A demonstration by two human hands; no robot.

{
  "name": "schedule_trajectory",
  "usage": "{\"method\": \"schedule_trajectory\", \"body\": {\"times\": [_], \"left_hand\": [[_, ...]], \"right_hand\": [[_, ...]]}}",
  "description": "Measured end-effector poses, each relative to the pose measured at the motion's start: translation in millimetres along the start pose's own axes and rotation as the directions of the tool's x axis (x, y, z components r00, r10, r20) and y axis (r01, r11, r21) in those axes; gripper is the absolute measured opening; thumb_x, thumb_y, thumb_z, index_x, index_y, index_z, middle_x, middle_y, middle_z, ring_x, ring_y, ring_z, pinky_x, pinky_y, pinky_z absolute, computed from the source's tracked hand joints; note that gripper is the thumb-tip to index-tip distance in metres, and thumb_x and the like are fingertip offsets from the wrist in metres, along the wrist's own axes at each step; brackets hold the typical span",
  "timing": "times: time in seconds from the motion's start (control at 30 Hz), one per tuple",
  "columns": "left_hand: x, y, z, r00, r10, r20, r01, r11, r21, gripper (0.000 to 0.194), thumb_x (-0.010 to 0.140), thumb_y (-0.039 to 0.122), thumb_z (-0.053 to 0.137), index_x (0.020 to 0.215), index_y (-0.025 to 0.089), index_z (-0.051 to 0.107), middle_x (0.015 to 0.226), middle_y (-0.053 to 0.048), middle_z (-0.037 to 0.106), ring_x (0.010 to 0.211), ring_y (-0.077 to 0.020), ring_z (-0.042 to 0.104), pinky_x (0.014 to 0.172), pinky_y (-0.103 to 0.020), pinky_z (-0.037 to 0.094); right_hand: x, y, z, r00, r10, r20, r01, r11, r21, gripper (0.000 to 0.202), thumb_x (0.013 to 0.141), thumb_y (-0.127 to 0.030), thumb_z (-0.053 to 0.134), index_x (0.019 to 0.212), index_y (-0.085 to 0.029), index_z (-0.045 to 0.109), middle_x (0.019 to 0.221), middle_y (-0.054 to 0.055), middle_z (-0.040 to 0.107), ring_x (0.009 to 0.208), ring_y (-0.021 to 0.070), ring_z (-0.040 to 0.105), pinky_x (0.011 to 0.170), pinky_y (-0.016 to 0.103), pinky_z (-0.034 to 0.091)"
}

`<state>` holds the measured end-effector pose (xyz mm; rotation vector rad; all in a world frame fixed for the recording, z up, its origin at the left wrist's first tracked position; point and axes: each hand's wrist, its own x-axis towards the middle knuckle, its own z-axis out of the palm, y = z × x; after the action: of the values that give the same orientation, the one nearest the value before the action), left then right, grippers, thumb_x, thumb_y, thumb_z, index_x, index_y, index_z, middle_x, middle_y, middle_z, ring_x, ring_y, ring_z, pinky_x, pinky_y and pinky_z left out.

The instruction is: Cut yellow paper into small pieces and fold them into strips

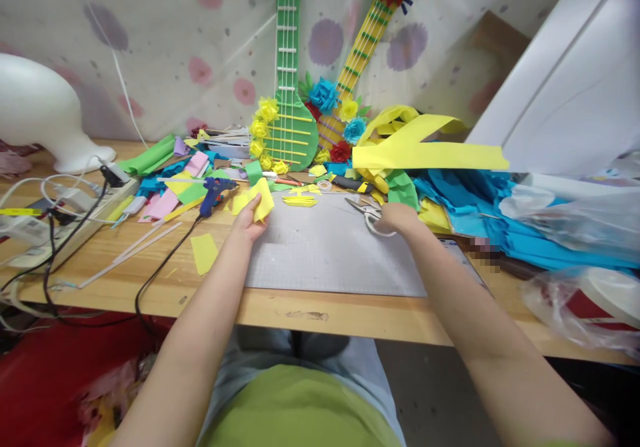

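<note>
My left hand (254, 222) is closed on a piece of yellow paper (263, 200) above the left edge of the grey cutting mat (320, 254). At the mat's right side, my right hand (399, 218) is at the handles of the scissors (371, 216), whose blades point left and lie slightly apart. Its fingers are mostly hidden behind the back of the hand, so their grip cannot be made out. Small folded yellow strips (300, 200) rest at the back of the mat, between the hands. A yellow paper piece (205, 254) lies on the wood left of the mat.
A blue glue gun (216, 192) with a black cord sits at left, near a power strip (75, 217). Behind stand a green paper instrument (293, 134) and a yellow one (363, 50). Blue paper (480, 210) and a plastic-wrapped tub (610, 300) are at right; a white foam head (40, 107) is far left.
</note>
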<state>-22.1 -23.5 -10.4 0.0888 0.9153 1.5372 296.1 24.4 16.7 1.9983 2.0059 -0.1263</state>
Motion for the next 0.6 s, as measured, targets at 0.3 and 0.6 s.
{"method": "schedule_trajectory", "body": {"times": [0.3, 0.6], "left_hand": [[-5.2, -0.7, -4.1, 1.0, 0.018, 0.019, -0.017, 0.998, -0.056, 0.02, 0.085, 0.016, 0.048, 0.103, 0.015, 0.058, 0.064, 0.0, 0.067, 0.051, -0.0082, 0.062, 0.049, -0.015, 0.051], [1.5, 6.7, -13.4, 0.999, 0.04, -0.027, -0.041, 0.998, -0.037, 0.028, 0.084, 0.027, 0.051, 0.11, 0.018, 0.055, 0.071, -0.002, 0.069, 0.054, -0.0085, 0.064, 0.048, -0.013, 0.051]], "right_hand": [[-16.5, -48.4, 4.8, 0.919, -0.342, -0.196, 0.254, 0.135, 0.958, 0.025, 0.068, -0.034, 0.061, 0.082, -0.017, 0.049, 0.074, 0.002, 0.057, 0.065, 0.0113, 0.055, 0.062, 0.025, 0.045], [-13.8, -119.4, 35.3, 0.645, -0.755, -0.121, -0.23, -0.343, 0.911, 0.062, 0.077, -0.07, 0.029, 0.083, -0.013, 0.054, 0.065, 0.002, 0.053, 0.056, 0.0115, 0.052, 0.057, 0.026, 0.046]]}}
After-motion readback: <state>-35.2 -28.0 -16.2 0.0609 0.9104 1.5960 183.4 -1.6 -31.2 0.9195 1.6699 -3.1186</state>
